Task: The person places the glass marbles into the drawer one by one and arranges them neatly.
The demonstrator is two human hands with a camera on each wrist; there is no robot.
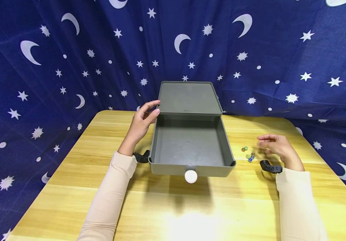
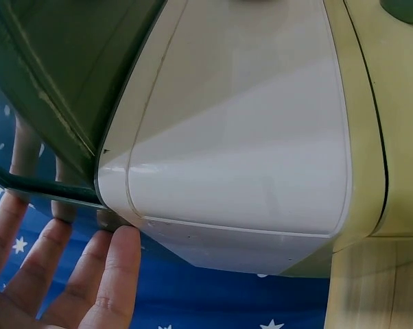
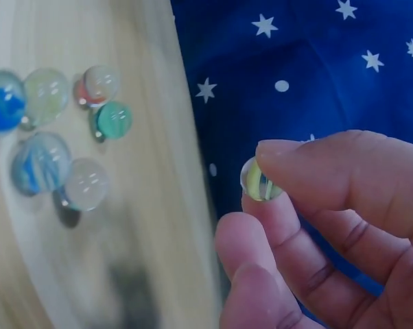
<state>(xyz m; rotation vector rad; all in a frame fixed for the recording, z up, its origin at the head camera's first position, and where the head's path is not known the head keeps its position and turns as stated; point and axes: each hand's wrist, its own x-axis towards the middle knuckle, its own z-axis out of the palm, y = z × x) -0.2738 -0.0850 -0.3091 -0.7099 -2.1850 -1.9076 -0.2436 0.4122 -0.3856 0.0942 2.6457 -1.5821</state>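
A grey-green storage box (image 1: 188, 97) stands with its drawer (image 1: 188, 142) pulled out toward me; a round white knob (image 1: 191, 176) is on the drawer front. My left hand (image 1: 142, 122) touches the left edge of the box top, fingers nearly straight. In the left wrist view, its fingertips (image 2: 124, 240) lie at the box's dark green, glossy edge. Over the table's right side, my right hand (image 1: 278, 147) pinches a clear glass marble (image 3: 256, 179) with a yellow-green swirl between thumb and fingertips. The drawer's visible floor shows nothing lying on it.
Several glass marbles (image 1: 250, 160) lie between the drawer and my right hand, including a green marble (image 3: 114, 120) and a blue marble (image 3: 3, 101). Below the green part, the left wrist view shows a white section (image 2: 241, 137). A starry blue cloth (image 1: 130, 40) hangs behind the wooden table (image 1: 79, 174).
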